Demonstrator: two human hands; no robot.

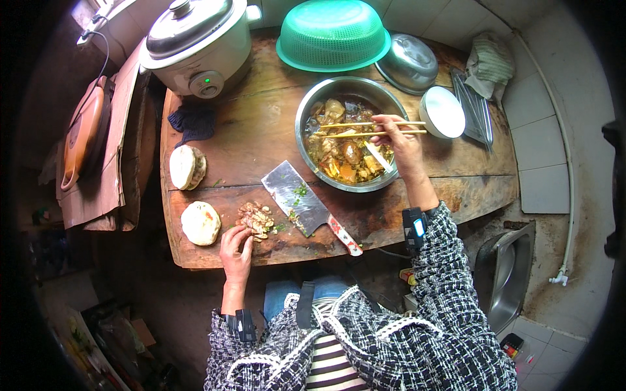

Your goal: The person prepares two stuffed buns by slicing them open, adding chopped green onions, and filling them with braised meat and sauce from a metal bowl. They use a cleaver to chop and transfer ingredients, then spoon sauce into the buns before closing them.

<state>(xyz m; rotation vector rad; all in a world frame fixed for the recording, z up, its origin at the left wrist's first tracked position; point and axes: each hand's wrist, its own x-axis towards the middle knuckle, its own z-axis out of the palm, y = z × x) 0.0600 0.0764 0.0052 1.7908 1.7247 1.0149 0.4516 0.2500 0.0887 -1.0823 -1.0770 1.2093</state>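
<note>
My right hand [397, 139] grips a pair of yellowish chopsticks [347, 125] held across a steel basin [301, 146] of dark stewed food. A white spoon handle [378, 157] leans out of the broth below that hand. At the table's near edge, the fingers of my left hand [237, 247] touch a small heap of chopped brown food [257, 220]; whether they pinch a piece is not plain. Left of the heap lies a round flatbread [201, 223], with a filled flatbread [183, 168] beyond it. A cleaver [301, 195] with green bits on its blade lies between heap and basin.
An electric cooker [195, 49] stands at the back left, near a dark cloth [193, 122]. Behind the basin are a green plastic colander [332, 34] and a steel lid or bowl [408, 63]. A white bowl [442, 112] sits right of the basin; a steel sink [511, 278] is lower right.
</note>
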